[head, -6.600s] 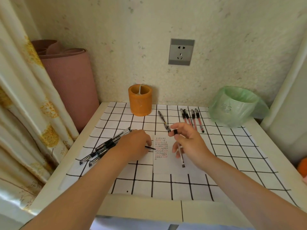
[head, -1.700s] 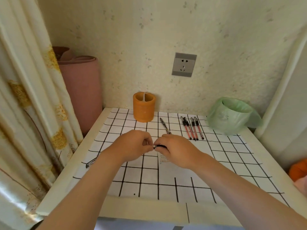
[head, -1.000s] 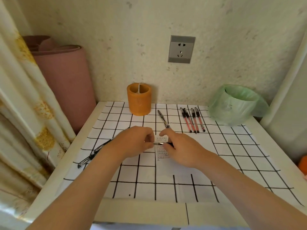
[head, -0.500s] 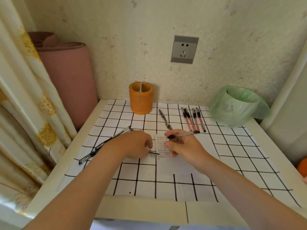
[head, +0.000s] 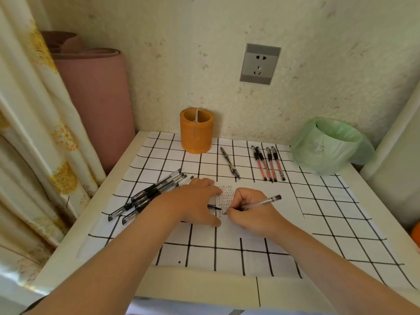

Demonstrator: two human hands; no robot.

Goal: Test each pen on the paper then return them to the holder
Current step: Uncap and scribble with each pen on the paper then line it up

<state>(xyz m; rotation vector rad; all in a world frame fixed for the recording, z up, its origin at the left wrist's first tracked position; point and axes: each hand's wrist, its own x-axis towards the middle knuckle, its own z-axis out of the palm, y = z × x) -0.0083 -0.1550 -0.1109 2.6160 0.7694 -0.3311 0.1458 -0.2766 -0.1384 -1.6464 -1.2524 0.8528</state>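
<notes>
My right hand (head: 250, 211) grips a clear pen (head: 261, 203) with a black end, its tip down on the white paper (head: 286, 210) beside rows of small written marks. My left hand (head: 193, 201) rests on the paper's left edge and pinches a black pen cap (head: 214, 207) between thumb and fingers. Left of that hand lies a pile of several black pens (head: 154, 194). The orange holder (head: 196, 133) stands at the back by the wall. One dark pen (head: 230, 162) and several red pens (head: 268, 163) lie behind the paper.
A checked cloth (head: 329, 223) covers the small table. A green bag-lined bin (head: 329, 146) stands at the back right. A pink rolled mat (head: 95, 98) and a curtain (head: 27, 133) close the left side. A wall socket (head: 260, 64) is above.
My hands pulled the cap off the pen. My right hand then turned the pen from level in the air down onto the paper. My left hand settled beside the marks with the cap.
</notes>
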